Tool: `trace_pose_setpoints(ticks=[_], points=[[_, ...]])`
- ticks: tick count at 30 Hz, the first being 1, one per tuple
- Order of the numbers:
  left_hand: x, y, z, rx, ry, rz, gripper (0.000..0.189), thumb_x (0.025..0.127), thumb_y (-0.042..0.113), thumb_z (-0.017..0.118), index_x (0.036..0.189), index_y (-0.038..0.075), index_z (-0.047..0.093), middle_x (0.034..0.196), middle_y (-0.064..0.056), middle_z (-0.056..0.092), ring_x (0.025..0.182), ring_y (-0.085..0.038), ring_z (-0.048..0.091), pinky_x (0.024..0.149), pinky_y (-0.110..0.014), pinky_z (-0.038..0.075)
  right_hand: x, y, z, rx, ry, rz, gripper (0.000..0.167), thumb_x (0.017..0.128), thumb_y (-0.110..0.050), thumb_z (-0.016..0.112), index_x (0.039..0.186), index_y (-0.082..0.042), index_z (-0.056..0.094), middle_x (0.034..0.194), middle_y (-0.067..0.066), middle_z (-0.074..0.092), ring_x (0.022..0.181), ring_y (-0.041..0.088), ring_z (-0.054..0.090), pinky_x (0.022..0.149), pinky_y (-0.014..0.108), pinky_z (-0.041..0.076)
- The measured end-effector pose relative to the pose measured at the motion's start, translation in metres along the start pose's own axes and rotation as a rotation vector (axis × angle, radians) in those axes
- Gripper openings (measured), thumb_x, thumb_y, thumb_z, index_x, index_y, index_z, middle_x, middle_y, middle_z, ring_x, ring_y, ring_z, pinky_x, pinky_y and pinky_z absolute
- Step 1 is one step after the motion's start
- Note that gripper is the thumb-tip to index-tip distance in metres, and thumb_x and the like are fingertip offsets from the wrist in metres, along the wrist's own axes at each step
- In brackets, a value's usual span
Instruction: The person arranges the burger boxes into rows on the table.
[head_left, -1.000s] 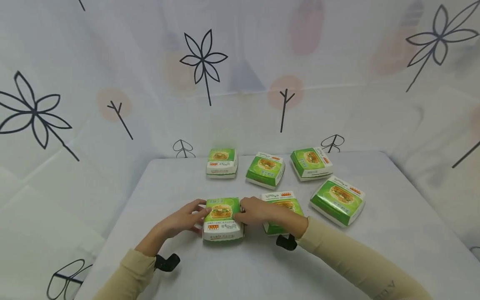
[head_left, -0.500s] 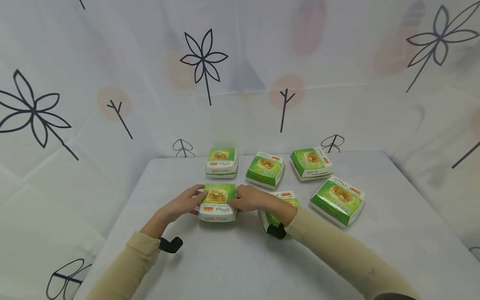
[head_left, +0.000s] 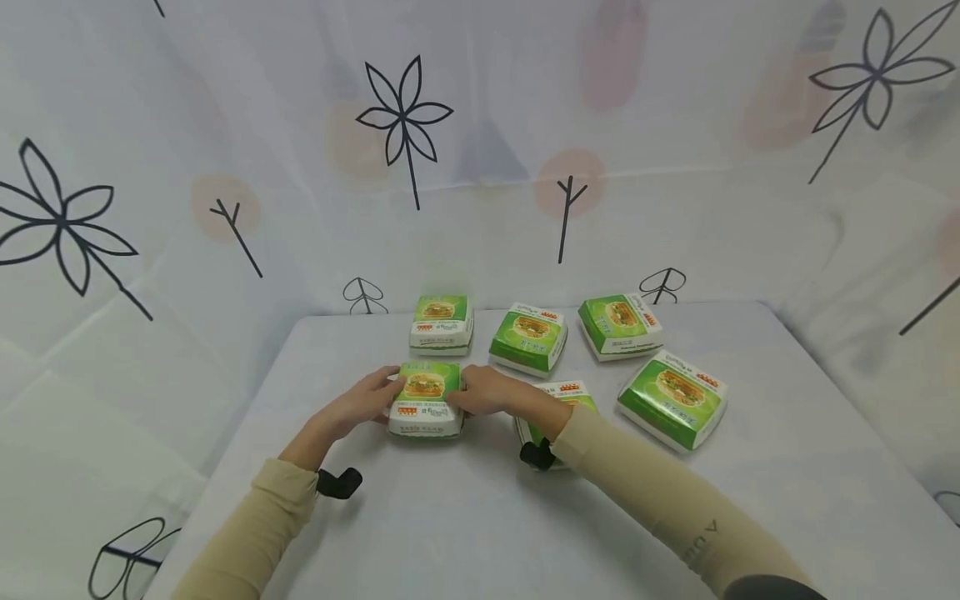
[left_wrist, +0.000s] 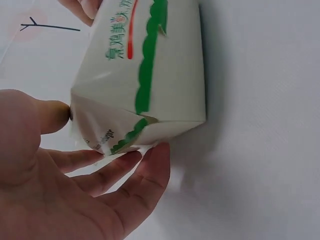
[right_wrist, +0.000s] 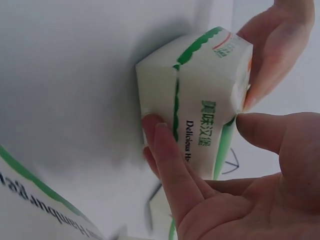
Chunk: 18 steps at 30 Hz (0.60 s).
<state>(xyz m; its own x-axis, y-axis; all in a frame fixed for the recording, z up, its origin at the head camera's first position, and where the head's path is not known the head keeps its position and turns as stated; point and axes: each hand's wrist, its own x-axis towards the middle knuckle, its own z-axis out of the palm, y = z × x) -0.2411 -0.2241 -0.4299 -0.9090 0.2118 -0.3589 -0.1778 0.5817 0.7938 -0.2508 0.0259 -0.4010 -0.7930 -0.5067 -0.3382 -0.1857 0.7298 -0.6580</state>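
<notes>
Head view: white worktop (head_left: 420,525), flower-printed backdrop (head_left: 480,125), burger box (head_left: 426,400) left of centre, near five other boxes (head_left: 672,400); left wrist view: box closed, contents hidden, left hand (left_wrist: 65,200) pinches one side; right wrist view: right hand (right_wrist: 225,205) pinches the opposite side

Green-white box (head_left: 425,400), beige sleeves (head_left: 251,525), flowered backdrop (head_left: 480,242)

The square green-and-white card box (head_left: 425,402) I hold looks smooth and a bit shiny. My long tan cloth sleeves (head_left: 652,492) look dull. The flat whitish table top (head_left: 427,525) looks dull too, and the white flower-print cloth (head_left: 480,83) behind looks creased.
</notes>
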Motion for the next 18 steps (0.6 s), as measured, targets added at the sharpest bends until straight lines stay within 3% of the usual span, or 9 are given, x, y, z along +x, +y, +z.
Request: trace_pose_setpoints(ticks=[4,8,14,18], points=[[0.003,-0.002,-0.002,0.007,-0.015,-0.029,0.065,0.111,0.043,0.04,0.161,0.005,0.022,0.149,-0.023,0.049,0.123,-0.032,0.057,0.089,-0.041,0.057,0.001,0.001,0.0,-0.006,0.004,0.022,0.033,0.104,-0.036,0.057,0.107,-0.004,0.064,0.093,0.008,0.07,0.081,0.018,0.059,0.067,0.03,0.046],[-0.002,0.004,-0.007,0.065,0.007,-0.021,0.067,0.111,0.045,0.039,0.162,0.006,0.021,0.154,-0.026,0.042,0.123,-0.036,0.057,0.091,-0.045,0.057,-0.005,0.001,-0.006,-0.073,0.025,0.042,0.049,0.104,-0.042,0.056,0.124,0.003,0.059,0.107,0.012,0.066,0.095,0.023,0.06,0.079,0.037,0.052],[-0.013,0.023,-0.015,0.243,0.094,0.066,0.07,0.109,0.05,0.039,0.161,0.007,0.022,0.156,-0.026,0.038,0.136,-0.045,0.047,0.105,-0.061,0.045,-0.035,0.002,-0.029,-0.137,0.063,-0.004,0.058,0.106,-0.041,0.054,0.142,0.005,0.05,0.131,0.019,0.063,0.118,0.03,0.062,0.095,0.044,0.055],[-0.015,0.037,-0.012,0.293,0.113,0.144,0.069,0.108,0.05,0.042,0.161,0.008,0.026,0.156,-0.023,0.041,0.136,-0.044,0.046,0.103,-0.06,0.047,-0.058,0.009,-0.047,-0.085,0.08,-0.048,0.06,0.107,-0.036,0.053,0.151,0.004,0.043,0.137,0.022,0.061,0.125,0.034,0.059,0.099,0.046,0.054]])
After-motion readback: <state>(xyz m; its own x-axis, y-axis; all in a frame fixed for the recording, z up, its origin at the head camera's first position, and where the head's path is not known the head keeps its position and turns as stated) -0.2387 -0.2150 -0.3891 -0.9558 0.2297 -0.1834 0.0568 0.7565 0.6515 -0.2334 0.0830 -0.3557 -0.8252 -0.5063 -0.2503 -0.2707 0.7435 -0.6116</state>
